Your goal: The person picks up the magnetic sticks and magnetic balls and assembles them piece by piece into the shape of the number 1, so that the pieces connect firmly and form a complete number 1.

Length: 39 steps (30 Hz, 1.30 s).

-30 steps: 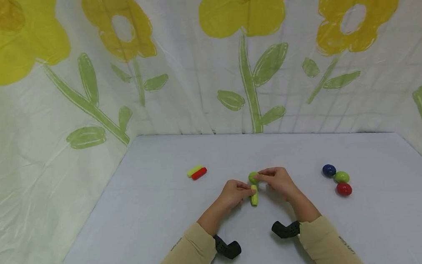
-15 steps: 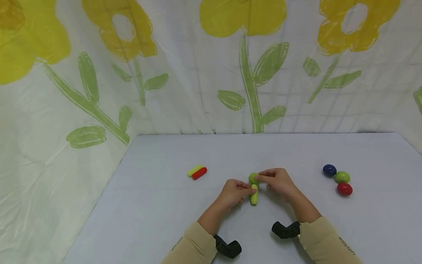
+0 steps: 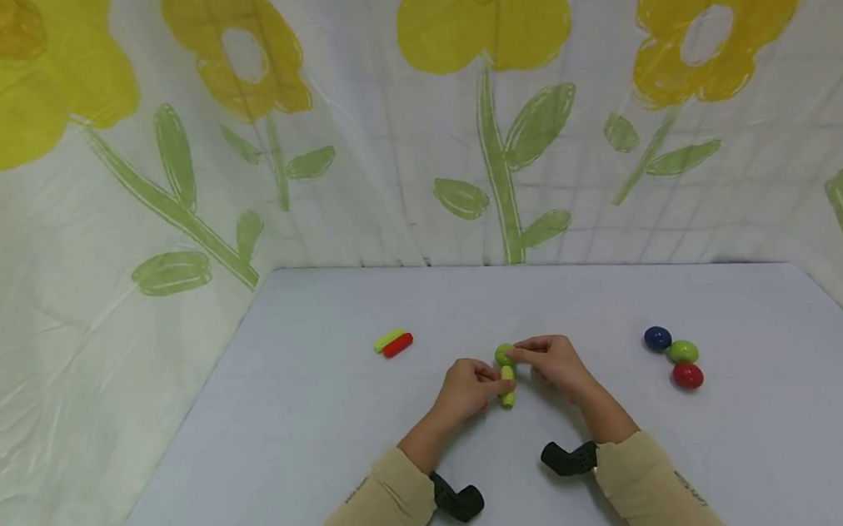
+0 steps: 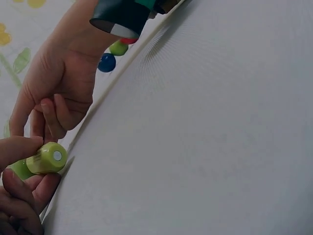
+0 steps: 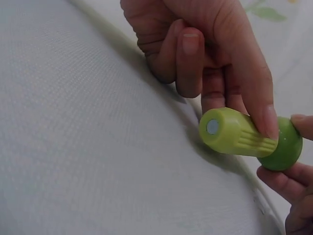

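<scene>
At mid-table my left hand [image 3: 468, 388] pinches a yellow-green magnetic stick [image 3: 509, 399] between thumb and fingers. A round grey disc is set in the stick's near end [image 5: 212, 126], and grooves run along its side. My right hand [image 3: 556, 361] pinches a green ball [image 3: 504, 355] at the stick's far end. In the right wrist view, the ball [image 5: 287, 149] sits right against the stick, in line with it. The left wrist view shows the stick [image 4: 49, 158] end-on, with the ball largely hidden behind it.
Yellow [image 3: 388, 340] and red [image 3: 399, 345] sticks lie side by side at the back left. To the right rest a blue ball [image 3: 657, 338], a green ball [image 3: 683, 351] and a red ball [image 3: 688, 375], grouped together. A flower-printed curtain [image 3: 384, 174] hangs behind the white table [image 3: 257, 444].
My left thumb and fingers have shifted slightly on the stick, the thumb now lying more across its middle. The right hand stays on the ball, almost still.
</scene>
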Each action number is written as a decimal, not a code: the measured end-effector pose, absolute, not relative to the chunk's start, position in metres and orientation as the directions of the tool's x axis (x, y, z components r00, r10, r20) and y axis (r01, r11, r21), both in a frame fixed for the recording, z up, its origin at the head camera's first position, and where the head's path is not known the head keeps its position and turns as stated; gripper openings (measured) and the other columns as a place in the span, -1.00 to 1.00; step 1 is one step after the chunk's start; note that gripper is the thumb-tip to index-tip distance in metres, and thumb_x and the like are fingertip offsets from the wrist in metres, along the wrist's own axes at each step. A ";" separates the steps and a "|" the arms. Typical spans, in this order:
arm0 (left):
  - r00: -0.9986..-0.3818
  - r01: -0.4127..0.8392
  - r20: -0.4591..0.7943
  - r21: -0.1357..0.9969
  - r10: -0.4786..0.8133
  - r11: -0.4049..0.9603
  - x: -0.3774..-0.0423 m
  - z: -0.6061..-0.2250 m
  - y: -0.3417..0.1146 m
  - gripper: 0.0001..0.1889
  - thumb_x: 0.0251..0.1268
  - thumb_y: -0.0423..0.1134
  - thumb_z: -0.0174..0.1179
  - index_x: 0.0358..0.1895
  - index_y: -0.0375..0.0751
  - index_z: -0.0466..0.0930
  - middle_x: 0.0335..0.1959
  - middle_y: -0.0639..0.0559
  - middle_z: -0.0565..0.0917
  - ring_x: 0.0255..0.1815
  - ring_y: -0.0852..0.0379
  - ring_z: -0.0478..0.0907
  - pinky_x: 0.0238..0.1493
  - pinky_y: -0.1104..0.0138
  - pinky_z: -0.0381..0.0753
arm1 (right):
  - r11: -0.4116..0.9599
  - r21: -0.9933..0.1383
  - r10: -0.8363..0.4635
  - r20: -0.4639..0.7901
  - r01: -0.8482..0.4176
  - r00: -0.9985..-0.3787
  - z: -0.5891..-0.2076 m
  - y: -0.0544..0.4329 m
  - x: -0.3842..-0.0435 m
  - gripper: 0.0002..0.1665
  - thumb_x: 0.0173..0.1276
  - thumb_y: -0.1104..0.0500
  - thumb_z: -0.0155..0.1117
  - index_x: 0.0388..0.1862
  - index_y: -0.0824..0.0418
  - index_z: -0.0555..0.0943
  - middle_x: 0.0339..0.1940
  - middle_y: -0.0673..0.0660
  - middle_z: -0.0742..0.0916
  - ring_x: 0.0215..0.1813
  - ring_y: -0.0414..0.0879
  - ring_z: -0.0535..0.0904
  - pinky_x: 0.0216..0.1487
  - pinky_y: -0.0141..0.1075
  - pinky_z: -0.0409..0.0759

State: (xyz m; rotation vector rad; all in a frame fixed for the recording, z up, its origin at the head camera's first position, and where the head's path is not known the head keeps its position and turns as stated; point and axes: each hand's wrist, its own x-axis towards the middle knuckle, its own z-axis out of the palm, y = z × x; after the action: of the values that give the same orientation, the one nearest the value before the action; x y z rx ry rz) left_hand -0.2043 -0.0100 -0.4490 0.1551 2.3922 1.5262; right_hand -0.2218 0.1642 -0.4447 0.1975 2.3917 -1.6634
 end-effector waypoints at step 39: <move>-0.947 -0.007 -0.174 0.852 0.271 0.523 -0.211 -0.443 -0.009 -0.74 0.05 -0.05 0.34 -0.51 -0.21 0.68 -0.74 0.18 0.47 -0.70 0.29 0.33 -0.65 0.46 0.26 | 0.366 -0.915 0.022 -0.173 0.169 -0.985 -0.451 0.156 -0.223 -0.49 0.17 -0.04 0.35 -0.01 0.27 0.62 -0.40 0.01 0.66 -0.71 -0.25 0.27 -0.61 -0.38 0.31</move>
State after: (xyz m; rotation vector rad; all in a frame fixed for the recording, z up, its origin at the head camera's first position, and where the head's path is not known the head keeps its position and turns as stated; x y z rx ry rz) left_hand -0.2106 -0.0094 -0.4426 0.2207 2.4812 1.3904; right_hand -0.2226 0.1557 -0.4507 0.1755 2.4852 -1.6895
